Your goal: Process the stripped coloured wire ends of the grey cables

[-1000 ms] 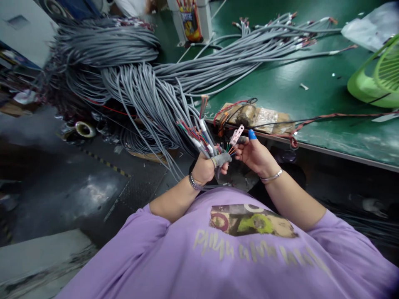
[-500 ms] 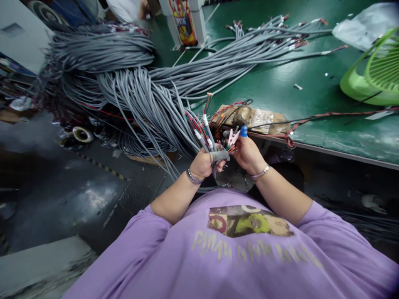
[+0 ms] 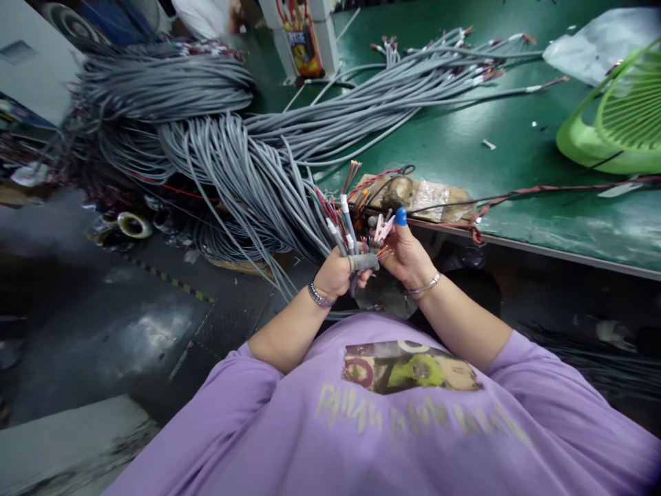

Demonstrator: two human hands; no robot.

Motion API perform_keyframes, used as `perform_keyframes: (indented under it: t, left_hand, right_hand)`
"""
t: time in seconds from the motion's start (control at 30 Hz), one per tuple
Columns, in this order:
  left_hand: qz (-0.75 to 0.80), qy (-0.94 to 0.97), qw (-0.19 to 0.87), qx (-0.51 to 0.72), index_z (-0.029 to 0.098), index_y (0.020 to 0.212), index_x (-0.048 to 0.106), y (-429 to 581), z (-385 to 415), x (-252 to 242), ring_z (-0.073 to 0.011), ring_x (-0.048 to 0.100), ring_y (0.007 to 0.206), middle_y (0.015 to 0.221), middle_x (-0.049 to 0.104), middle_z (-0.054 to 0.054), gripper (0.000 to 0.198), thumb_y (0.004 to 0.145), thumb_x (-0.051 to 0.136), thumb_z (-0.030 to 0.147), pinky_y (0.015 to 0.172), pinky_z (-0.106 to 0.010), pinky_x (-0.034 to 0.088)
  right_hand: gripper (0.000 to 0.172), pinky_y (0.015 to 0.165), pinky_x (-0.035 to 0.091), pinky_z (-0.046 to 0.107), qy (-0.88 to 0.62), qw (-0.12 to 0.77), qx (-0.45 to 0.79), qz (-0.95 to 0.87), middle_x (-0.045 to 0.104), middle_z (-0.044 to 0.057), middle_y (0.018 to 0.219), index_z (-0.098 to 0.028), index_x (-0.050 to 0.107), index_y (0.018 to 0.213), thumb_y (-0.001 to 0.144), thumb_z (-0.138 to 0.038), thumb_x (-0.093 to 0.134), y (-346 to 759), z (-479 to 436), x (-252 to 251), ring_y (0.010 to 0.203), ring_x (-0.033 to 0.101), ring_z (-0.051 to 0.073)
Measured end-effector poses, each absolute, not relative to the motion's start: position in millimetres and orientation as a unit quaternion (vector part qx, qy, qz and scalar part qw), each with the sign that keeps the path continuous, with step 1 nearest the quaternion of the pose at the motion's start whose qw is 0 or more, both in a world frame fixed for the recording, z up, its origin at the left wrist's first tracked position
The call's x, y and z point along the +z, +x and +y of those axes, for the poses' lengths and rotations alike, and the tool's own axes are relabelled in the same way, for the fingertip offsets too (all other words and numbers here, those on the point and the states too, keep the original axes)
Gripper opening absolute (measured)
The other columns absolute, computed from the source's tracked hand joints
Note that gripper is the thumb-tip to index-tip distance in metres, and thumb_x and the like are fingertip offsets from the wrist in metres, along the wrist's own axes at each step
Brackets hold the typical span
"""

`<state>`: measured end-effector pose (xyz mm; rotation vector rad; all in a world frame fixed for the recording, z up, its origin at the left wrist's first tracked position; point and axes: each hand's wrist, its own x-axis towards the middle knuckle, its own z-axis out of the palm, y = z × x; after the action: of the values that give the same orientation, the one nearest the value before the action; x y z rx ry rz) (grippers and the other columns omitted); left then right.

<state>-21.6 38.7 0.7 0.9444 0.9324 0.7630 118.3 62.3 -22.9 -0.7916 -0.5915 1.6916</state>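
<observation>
Several grey cables with white-banded ends and bare coloured wires are bunched in my left hand, its fingers closed round them. A grey cover wraps a digit of that hand and lies across the bundle. Close by on the right, my right hand has its fingers curled in and its thumb raised, with a blue cover on the tip. A pink clip like a clothes peg sits against this thumb and appears pinched there. Copper wire tips reach towards the right fingers, whose ends are partly hidden.
Long grey cable bundles drape over the left of the green bench. Beyond my hands lies a cardboard piece with a black lead and red cords. A green fan and clear plastic bag are at right. Someone's white sleeve shows at top.
The view has shifted slightly. My right hand and the pink clip have tilted a little, and the wire ends above my left hand have swung slightly right. Both hands keep their hold.
</observation>
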Motion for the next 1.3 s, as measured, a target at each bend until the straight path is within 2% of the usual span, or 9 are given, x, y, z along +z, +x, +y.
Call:
perform_keyframes:
  t: [0.13, 0.27, 0.43, 0.5, 0.67, 0.8, 0.9, 1.1, 1.3]
  left_hand:
    - [0.426, 0.432, 0.712, 0.352, 0.016, 0.065, 0.059, -23, 32, 2, -0.0078, 0.046, 0.034, 0.044, 0.055, 0.003, 0.040, 0.056, 0.084, 0.046, 0.033, -0.021, 0.036]
    - [0.435, 0.438, 0.688, 0.382, 0.016, 0.065, 0.060, -24, 22, 1, -0.0079, 0.048, 0.036, 0.047, 0.057, 0.003, 0.039, 0.059, 0.083, 0.047, 0.036, -0.021, 0.040]
    - [0.456, 0.407, 0.660, 0.436, 0.016, 0.064, 0.060, -18, 17, 3, -0.0074, 0.048, 0.037, 0.047, 0.056, 0.003, 0.041, 0.057, 0.085, 0.048, 0.037, -0.021, 0.042]
    - [0.461, 0.396, 0.658, 0.445, 0.016, 0.064, 0.060, -14, 18, 4, -0.0070, 0.048, 0.037, 0.047, 0.056, 0.004, 0.040, 0.058, 0.084, 0.047, 0.037, -0.020, 0.042]
    - [0.471, 0.392, 0.659, 0.437, 0.016, 0.063, 0.059, -11, 21, 5, -0.0071, 0.048, 0.038, 0.047, 0.057, 0.003, 0.038, 0.058, 0.083, 0.044, 0.037, -0.020, 0.041]
    - [0.469, 0.386, 0.664, 0.436, 0.015, 0.064, 0.059, -12, 22, 5, -0.0071, 0.048, 0.036, 0.046, 0.056, 0.004, 0.039, 0.058, 0.084, 0.044, 0.036, -0.019, 0.040]
    - [0.475, 0.385, 0.662, 0.434, 0.015, 0.063, 0.058, -11, 22, 5, -0.0071, 0.048, 0.036, 0.046, 0.055, 0.004, 0.040, 0.057, 0.084, 0.045, 0.035, -0.019, 0.040]
    - [0.487, 0.390, 0.658, 0.421, 0.015, 0.064, 0.061, -10, 23, 3, -0.0069, 0.048, 0.037, 0.047, 0.056, 0.003, 0.036, 0.058, 0.083, 0.042, 0.036, -0.019, 0.040]
    - [0.483, 0.389, 0.656, 0.429, 0.015, 0.064, 0.061, -13, 20, 2, -0.0074, 0.048, 0.037, 0.047, 0.057, 0.003, 0.036, 0.057, 0.083, 0.043, 0.036, -0.020, 0.041]
  right_hand:
    - [0.069, 0.059, 0.048, 0.030, -0.337, 0.532, 0.732, -0.259, 0.060, 0.000, 0.068, -0.024, 0.056, 0.077, 0.066, -0.092, 0.055, 120, 57, -20, 0.059, 0.053, 0.015]
    - [0.070, 0.059, 0.047, 0.030, -0.327, 0.516, 0.744, -0.271, 0.065, 0.002, 0.073, -0.023, 0.062, 0.080, 0.072, -0.091, 0.050, 125, 53, -18, 0.059, 0.053, 0.015]
    - [0.047, 0.058, 0.043, 0.025, -0.322, 0.529, 0.748, -0.240, 0.064, -0.002, 0.071, -0.022, 0.066, 0.084, 0.077, -0.068, 0.071, 129, 52, -15, 0.058, 0.051, 0.011]
    - [0.043, 0.056, 0.042, 0.024, -0.334, 0.540, 0.732, -0.246, 0.061, -0.003, 0.069, -0.021, 0.065, 0.083, 0.076, -0.063, 0.075, 129, 52, -17, 0.058, 0.050, 0.010]
    - [0.056, 0.058, 0.044, 0.027, -0.354, 0.567, 0.697, -0.258, 0.062, 0.000, 0.070, -0.020, 0.063, 0.080, 0.077, -0.076, 0.064, 125, 57, -26, 0.060, 0.053, 0.012]
    - [0.061, 0.056, 0.048, 0.029, -0.325, 0.546, 0.735, -0.238, 0.067, 0.001, 0.071, -0.021, 0.064, 0.081, 0.072, -0.081, 0.065, 122, 63, -27, 0.058, 0.056, 0.014]
    - [0.058, 0.054, 0.050, 0.028, -0.298, 0.555, 0.751, -0.197, 0.068, 0.000, 0.067, -0.021, 0.065, 0.081, 0.070, -0.078, 0.070, 120, 66, -23, 0.056, 0.057, 0.014]
    - [0.045, 0.059, 0.051, 0.026, -0.277, 0.598, 0.738, -0.143, 0.068, -0.002, 0.065, -0.020, 0.066, 0.078, 0.074, -0.064, 0.077, 115, 68, -19, 0.059, 0.060, 0.012]
    - [0.053, 0.055, 0.049, 0.026, -0.291, 0.569, 0.757, -0.139, 0.066, -0.001, 0.064, -0.021, 0.063, 0.077, 0.078, -0.074, 0.066, 116, 64, -19, 0.054, 0.055, 0.011]
